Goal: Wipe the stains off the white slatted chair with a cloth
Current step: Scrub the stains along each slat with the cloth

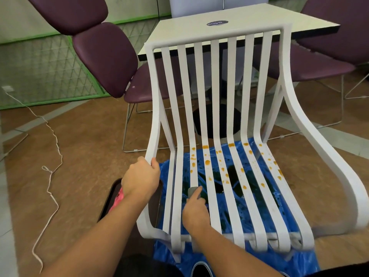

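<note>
Head view | left hand (140, 179) closed around the left armrest of the white slatted chair (217, 136) | right hand (194, 209) pinches a small grey cloth (192, 191) and presses it on a seat slat near the front | orange stains (207, 162) spread over the seat slats further back | blue plastic sheet (259, 262) lies under the chair

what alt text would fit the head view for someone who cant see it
A person's right hand presses a grey cloth onto a seat slat of a white slatted chair dotted with orange stains, while the left hand grips the chair's side rail. Blue plastic sheeting lies beneath.
</note>
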### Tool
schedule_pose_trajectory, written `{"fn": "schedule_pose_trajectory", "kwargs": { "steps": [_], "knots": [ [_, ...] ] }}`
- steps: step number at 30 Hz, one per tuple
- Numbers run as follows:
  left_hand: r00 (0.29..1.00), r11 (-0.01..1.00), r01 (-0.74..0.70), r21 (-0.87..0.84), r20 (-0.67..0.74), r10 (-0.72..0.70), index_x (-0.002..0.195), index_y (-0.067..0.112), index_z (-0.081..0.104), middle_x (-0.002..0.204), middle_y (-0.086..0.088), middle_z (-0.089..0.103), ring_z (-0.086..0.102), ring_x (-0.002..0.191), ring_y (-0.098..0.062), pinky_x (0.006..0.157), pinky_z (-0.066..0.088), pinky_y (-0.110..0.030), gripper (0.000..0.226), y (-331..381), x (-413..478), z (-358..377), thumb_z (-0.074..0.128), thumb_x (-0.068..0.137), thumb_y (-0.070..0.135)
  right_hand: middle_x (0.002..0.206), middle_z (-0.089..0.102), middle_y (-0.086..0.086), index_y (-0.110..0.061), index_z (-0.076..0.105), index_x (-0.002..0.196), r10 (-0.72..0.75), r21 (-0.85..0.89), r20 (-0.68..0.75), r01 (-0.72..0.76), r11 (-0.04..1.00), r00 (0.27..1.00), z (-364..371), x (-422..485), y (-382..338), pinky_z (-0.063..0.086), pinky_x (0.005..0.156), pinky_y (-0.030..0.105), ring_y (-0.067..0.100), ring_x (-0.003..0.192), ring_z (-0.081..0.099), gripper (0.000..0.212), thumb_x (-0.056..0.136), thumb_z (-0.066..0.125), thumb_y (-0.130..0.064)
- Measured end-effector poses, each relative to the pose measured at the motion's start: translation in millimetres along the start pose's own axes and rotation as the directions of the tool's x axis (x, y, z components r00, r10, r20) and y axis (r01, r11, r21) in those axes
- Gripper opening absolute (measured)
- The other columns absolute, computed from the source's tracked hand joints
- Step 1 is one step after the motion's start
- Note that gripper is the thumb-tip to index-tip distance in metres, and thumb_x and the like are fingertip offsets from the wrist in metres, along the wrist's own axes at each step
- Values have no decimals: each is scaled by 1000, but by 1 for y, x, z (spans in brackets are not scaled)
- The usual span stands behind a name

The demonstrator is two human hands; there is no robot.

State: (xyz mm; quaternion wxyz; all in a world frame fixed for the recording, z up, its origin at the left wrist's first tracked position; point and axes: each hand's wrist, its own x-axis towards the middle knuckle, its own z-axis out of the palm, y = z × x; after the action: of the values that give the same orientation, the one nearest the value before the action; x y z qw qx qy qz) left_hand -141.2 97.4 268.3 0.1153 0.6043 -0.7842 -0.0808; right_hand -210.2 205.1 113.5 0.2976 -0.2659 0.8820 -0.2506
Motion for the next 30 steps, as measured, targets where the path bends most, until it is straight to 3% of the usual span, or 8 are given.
{"fn": "schedule_pose_trajectory", "kwargs": {
  "steps": [2, 4, 7, 9, 13, 20, 25, 30],
  "knots": [
    [1000, 1000, 0, -15, -5, 0, 107, 10, 57, 88, -9, 65, 63, 71, -25, 50, 39, -29, 43, -1, 0, 0, 35, 105, 47, 155, 22, 28, 5, -8, 154, -34, -228, 16, 37, 973, 999, 5, 8, 1, 55, 82, 32, 29, 116, 52, 88, 96, 54, -18],
    [1000, 1000, 2, -16, -3, -2, 107, 9, 57, 88, -9, 63, 62, 71, -25, 49, 38, -29, 43, 0, -1, 1, 35, 105, 47, 153, 25, 28, 9, -10, 152, -7, -279, 13, 10, 960, 1000, 3, 12, -1, 56, 81, 32, 27, 116, 53, 93, 94, 58, -18],
    [1000, 1000, 9, -15, 9, -9, 109, 8, 56, 87, -9, 61, 56, 67, -21, 46, 30, -28, 44, 0, -3, -1, 35, 106, 47, 132, 49, 21, 0, 2, 155, 41, -111, -28, -44, 993, 999, 0, 18, -6, 56, 84, 36, 26, 107, 60, 78, 97, 51, -19],
    [1000, 1000, 11, -27, 15, -11, 109, 9, 56, 86, -8, 61, 54, 63, -18, 45, 30, -28, 44, 0, -4, -2, 35, 106, 47, 127, 54, 17, -7, 15, 152, 57, 14, -45, -57, 998, 997, -3, 27, -8, 53, 88, 40, 29, 106, 60, 62, 99, 44, -19],
    [1000, 998, 13, -64, 15, -12, 108, 10, 57, 87, -7, 62, 52, 60, -14, 44, 32, -27, 43, -1, -2, -1, 36, 105, 47, 128, 56, 21, 2, 0, 153, 63, -86, -15, -64, 994, 998, -10, 50, -19, 56, 82, 37, 30, 107, 63, 76, 100, 49, -21],
    [1000, 990, 19, -138, 26, -15, 108, 12, 57, 95, -7, 66, 56, 63, -12, 44, 36, -25, 38, -3, 2, 2, 41, 105, 47, 131, 56, 24, 5, 5, 150, 108, -99, 9, -106, 989, 994, -20, 81, -35, 57, 87, 41, 34, 113, 62, 73, 99, 51, -21],
    [1000, 997, 6, -77, 28, -4, 105, 14, 54, 91, -5, 61, 55, 65, -16, 44, 33, -24, 37, 0, 4, 1, 38, 105, 47, 129, 57, 24, 6, 7, 147, 115, -110, 12, -113, 987, 993, -23, 109, -42, 55, 82, 39, 34, 111, 63, 72, 97, 52, -20],
    [999, 999, 5, -54, 37, -3, 101, 15, 49, 87, -4, 57, 49, 57, -11, 42, 32, -26, 36, -2, 6, 2, 35, 105, 48, 121, 56, 18, -2, 37, 134, 36, 37, -45, -35, 999, 998, -24, 128, -41, 42, 78, 35, 32, 105, 57, 39, 98, 42, -14]
  ]
}}
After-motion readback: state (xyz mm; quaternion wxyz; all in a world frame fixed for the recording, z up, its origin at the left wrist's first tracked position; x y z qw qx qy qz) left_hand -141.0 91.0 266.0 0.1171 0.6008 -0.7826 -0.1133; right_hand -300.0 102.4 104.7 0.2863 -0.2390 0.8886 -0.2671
